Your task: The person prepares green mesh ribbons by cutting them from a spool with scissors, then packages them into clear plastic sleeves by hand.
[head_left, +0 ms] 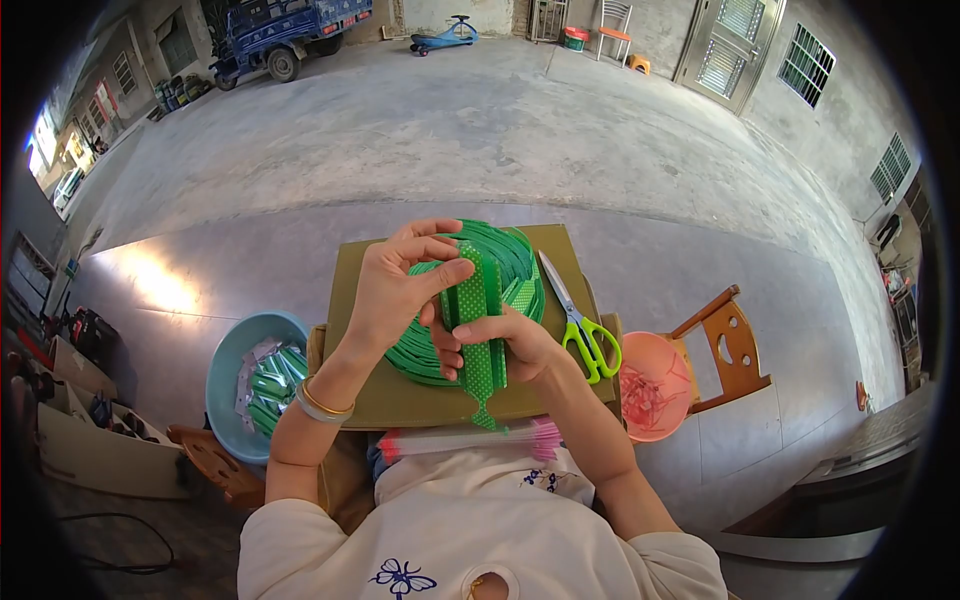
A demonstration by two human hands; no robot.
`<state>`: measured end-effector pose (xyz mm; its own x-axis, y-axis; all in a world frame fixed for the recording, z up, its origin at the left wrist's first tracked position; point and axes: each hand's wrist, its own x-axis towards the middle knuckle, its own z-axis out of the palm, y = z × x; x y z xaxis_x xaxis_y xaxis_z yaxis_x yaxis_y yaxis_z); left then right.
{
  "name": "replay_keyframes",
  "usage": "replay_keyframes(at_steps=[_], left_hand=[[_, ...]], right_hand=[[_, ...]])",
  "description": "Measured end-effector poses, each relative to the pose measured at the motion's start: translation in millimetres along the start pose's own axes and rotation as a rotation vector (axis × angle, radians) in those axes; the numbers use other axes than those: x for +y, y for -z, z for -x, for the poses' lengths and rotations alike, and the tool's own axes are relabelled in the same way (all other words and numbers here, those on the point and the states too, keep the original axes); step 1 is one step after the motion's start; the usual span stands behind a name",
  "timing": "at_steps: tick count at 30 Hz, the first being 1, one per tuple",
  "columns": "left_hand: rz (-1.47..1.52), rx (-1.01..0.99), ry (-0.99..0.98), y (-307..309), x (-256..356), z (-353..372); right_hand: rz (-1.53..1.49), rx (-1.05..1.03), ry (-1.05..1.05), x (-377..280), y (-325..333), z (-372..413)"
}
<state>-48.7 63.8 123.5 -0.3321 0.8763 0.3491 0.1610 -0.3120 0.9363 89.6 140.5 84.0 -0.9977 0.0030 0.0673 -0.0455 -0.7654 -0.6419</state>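
Note:
A folded green ribbon strip with pale dots [480,345] stands out in front of me, its notched tail end pointing towards my body. My right hand [515,338] is closed round its middle, thumb across the front and fingers behind. At the upper left edge of the strip, my left hand [395,285] pinches with thumb and bent fingers; its exact contact is partly hidden. Behind both hands lies a big coil of green ribbon [415,352] on an olive-coloured board [355,300]. Scissors with lime-green handles [590,345] rest to the right of the coil.
A blue basin [225,400] with green and silvery pieces stands at left. On the right, an orange-pink basin [640,425] holds pink scraps, beside a wooden chair [728,345]. Pink-and-clear plastic packets [470,442] lie on my lap. A blue three-wheeled truck [290,30] is far off.

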Motion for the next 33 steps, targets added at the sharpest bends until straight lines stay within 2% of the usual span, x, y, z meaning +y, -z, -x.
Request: replay_keyframes(at_steps=[1, 4, 15, 19, 22, 25, 27, 28, 30, 33], left_hand=[[-0.014, -0.001, -0.011, 0, 1, 0], [0.016, -0.008, 0.037, -1, 3, 1], [0.074, -0.186, 0.277, 10, 20, -2], [-0.044, -0.127, 0.214, 14, 17, 0], [-0.073, -0.123, 0.164, 14, 11, 1], [-0.048, -0.177, 0.162, 18, 6, 1], [0.058, -0.207, 0.211, 22, 2, -6], [0.073, -0.198, 0.299, 26, -1, -8], [0.106, -0.181, 0.475, 34, -8, -14], [0.134, -0.374, 0.747, 41, -15, -24]], right_hand=[[-0.056, -0.018, -0.015, 1, 1, 0], [0.060, 0.107, -0.034, 1, -7, 1], [0.294, 0.129, -0.143, -3, -4, 7], [0.336, 0.177, -0.077, -4, -13, 9], [0.343, 0.095, -0.067, -1, -4, 9], [0.722, 0.250, 0.005, -2, -5, 8], [1.423, 0.430, 0.277, 8, 9, 5], [1.769, 0.516, 0.423, 13, 14, 4], [2.007, 0.643, 0.451, 18, 15, 5], [2.197, 0.759, 0.394, 19, 12, 1]])
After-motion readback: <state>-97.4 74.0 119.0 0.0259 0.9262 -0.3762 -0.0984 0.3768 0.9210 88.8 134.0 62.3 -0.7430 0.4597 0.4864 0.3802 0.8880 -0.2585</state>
